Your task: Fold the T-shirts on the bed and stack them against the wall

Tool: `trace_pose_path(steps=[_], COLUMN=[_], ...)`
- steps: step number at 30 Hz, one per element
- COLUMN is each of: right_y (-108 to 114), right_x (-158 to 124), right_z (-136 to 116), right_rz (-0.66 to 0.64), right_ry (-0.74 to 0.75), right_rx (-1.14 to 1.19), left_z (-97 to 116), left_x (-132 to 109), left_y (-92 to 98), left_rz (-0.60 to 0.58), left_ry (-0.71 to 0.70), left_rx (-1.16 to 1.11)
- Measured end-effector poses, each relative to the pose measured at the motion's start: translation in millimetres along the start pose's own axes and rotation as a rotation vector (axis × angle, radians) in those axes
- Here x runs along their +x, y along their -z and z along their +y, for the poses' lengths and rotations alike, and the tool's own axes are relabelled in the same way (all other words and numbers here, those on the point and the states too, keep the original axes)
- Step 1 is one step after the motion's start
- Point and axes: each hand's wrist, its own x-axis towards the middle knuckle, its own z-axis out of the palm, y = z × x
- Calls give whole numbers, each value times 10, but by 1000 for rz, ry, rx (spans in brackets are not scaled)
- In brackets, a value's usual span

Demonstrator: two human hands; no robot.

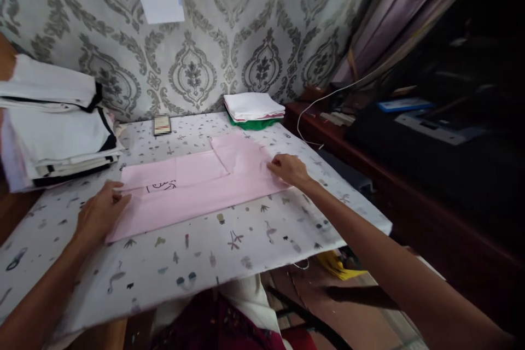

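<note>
A pink garment [197, 188] lies flat and partly folded on a table covered with a white patterned cloth [229, 246]; a small black print shows on its left part. My left hand [100, 213] rests on the garment's left end, fingers curled onto the edge of the fabric. My right hand [289, 168] presses on the garment's right end, fingers bent and pinching the fabric. A sleeve section is folded over toward the middle of the garment.
A stack of white and black folded clothes [53, 120] stands at the left. A small pile of white and green folded cloth [253, 109] sits at the back. A small dark card [161, 124] lies near the wall. A dark wooden cabinet [410, 197] with cables stands at the right.
</note>
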Motion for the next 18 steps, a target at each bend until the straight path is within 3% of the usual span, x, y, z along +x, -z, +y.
trace_pose_path(steps=[6, 8, 12, 18], right_y=[-107, -131, -143, -131], right_x=[83, 70, 40, 14], right_z=[43, 20, -87, -183], right_rz=[138, 148, 49, 29], right_ry=[131, 101, 18, 16], right_rx=[226, 184, -23, -102], left_z=[6, -9, -38, -68], left_x=[-152, -161, -104, -48], left_y=[63, 50, -21, -78], left_rz=[200, 189, 113, 91], left_ry=[11, 36, 55, 31], left_rx=[-230, -249, -224, -221])
